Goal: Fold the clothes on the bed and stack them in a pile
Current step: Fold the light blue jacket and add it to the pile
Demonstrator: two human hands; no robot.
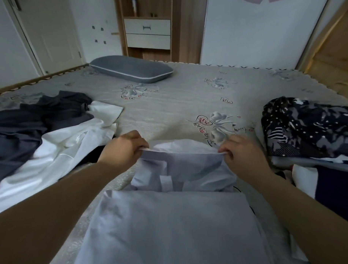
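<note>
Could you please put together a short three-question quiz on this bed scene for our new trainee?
1. True or false: both hands pinch the far edge of the pale blue shirt.
2. Which lies at the left hand's side of the bed? A) the patterned dark garment B) the heap of dark grey and white clothes C) the pillow
3. Fill in: the grey pillow lies at the ____ end of the bed, beyond the hands.

Key:
1. True: the left hand and the right hand each pinch that edge.
2. B: the heap of dark grey and white clothes; the patterned dark garment lies to the right.
3. far
</note>
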